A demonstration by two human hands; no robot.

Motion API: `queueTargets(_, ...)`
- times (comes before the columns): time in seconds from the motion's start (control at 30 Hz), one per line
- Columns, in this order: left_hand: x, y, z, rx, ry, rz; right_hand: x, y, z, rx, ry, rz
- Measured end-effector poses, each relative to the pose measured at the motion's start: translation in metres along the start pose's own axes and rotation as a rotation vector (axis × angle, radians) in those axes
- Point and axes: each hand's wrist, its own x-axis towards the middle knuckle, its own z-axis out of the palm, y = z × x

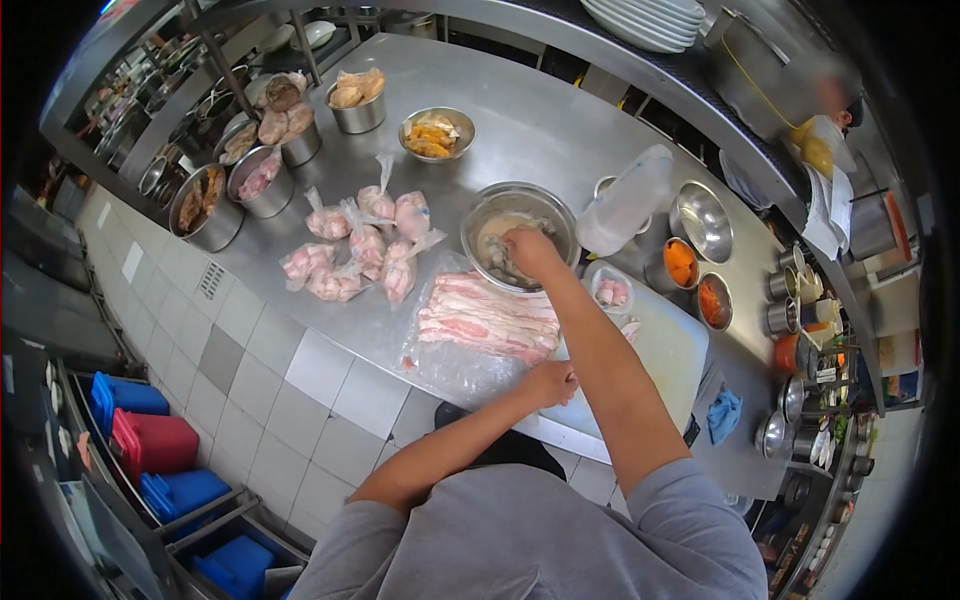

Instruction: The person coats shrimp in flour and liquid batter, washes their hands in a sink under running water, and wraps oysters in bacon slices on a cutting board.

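My right hand (530, 250) reaches down into a steel mixing bowl (480, 205) of pale, milky liquid. Its fingers are closed around wet grey pieces of food (495, 252) whose kind I cannot make out. Beside the cutting board's near edge, my left hand (551, 384) is curled into a fist; anything inside it is hidden. Just beyond that hand, long slices of raw, fatty pork (485, 318) lie side by side on a clear plastic sheet (440, 372). The white cutting board (655, 355) is partly covered by my right forearm.
Tied bags of pinkish meat (367, 250) cluster left of the bowl. Farther back stand a bowl of yellow-orange food (437, 135) and steel pots of meat (357, 100). At right are a plastic container (625, 200), a tub (609, 288), orange-filled bowls (714, 302) and a blue cloth (724, 415).
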Motion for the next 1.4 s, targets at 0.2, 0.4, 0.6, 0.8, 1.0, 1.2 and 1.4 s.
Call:
queueTargets(0.2, 0.026, -0.049, 0.021, 0.193, 0.183, 0.347, -0.012, -0.038, -0.007, -0.169, -0.173, -0.087)
queueTargets(0.4, 0.017, -0.033, 0.016, 0.075, 0.168, 0.259, -0.010, -0.027, -0.001, -0.278, -0.282, -0.019)
queueTargets(0.6, 0.001, -0.002, 0.004, 0.002, 0.035, 0.066, -0.022, -0.031, -0.030, 0.042, -0.092, 0.122)
queueTargets(0.8, -0.004, 0.000, 0.001, -0.165, 0.063, -0.007, -0.065, -0.028, -0.076, 0.965, -0.005, 0.448)
queueTargets(1.0, 0.002, -0.004, -0.011, -0.321, 0.032, -0.228, -0.213, -0.006, -0.084, 0.940, 0.187, 0.507)
queueTargets(1.2, 0.001, 0.009, -0.011, -0.369, -0.224, -0.435, -0.311, -0.022, -0.048, 0.437, 0.358, 0.577)
queueTargets(1.4, -0.002, 0.021, -0.009, -0.334, -0.247, -0.442, -0.324, -0.028, -0.036, 0.065, 0.530, 0.282)
